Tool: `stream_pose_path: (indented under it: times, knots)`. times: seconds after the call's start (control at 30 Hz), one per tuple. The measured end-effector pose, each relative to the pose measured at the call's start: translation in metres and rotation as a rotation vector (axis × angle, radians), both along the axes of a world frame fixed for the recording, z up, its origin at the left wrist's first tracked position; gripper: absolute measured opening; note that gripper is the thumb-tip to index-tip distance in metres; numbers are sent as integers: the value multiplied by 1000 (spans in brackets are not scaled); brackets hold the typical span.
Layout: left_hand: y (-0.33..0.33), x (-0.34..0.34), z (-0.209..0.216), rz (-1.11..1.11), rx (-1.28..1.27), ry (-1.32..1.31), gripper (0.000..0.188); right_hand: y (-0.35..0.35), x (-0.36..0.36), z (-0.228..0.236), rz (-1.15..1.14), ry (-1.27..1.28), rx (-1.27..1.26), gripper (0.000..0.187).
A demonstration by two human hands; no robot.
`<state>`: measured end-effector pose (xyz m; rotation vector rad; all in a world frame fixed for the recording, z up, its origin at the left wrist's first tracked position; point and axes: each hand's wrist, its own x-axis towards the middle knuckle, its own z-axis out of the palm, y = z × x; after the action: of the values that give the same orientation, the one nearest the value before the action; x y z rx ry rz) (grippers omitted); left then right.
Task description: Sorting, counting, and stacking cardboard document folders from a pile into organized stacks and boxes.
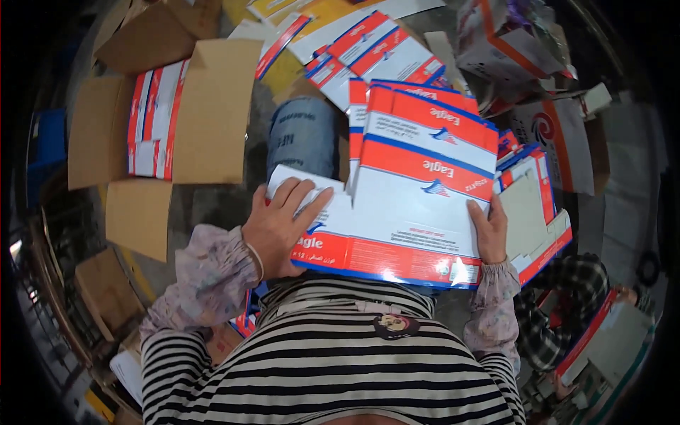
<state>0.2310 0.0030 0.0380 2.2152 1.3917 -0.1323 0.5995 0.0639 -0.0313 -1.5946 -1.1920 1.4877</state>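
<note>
A flattened red, white and blue printed carton (pixel 418 205) lies across my lap, tilted, its near edge at my striped shirt. At its left end my left hand (pixel 283 223) is closed on the white end flap, fingers on top and the thumb out of sight. My right hand (pixel 490 227) grips the right edge, thumb on the upper face. More flattened cartons (pixel 358 117) of the same print show just beyond its far edge. Behind the left end stands a dark blue-grey drum-shaped thing (pixel 301 138) with lettering on it.
To the left, an open brown cardboard box (pixel 212 113) holds printed cartons (pixel 152 117). Loose flat cartons (pixel 382 49) are heaped at the far side, more (pixel 535 205) at the right. A white box with an orange swirl (pixel 556 138) stands beyond. Someone in checked clothing (pixel 559 304) is at lower right.
</note>
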Motion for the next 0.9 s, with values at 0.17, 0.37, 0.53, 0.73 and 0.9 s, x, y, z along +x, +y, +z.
stream_pose_path:
  times: [0.17,0.37,0.53,0.73,0.9]
  knots:
    - [-5,-2,-5,-19,61,-24,105,9,-30,61,409,-910,637,81]
    - [-1,-3,0,-34,43,-107,117,-15,-91,69,1181,-602,550,96]
    - [14,22,2,-123,4,-77,123,-25,-89,59,1179,-689,607,101]
    - [22,22,13,-86,0,-229,115,-28,-90,62,1183,-648,550,98]
    - [29,20,15,-106,64,-290,110,-30,-85,60,1208,-664,579,90]
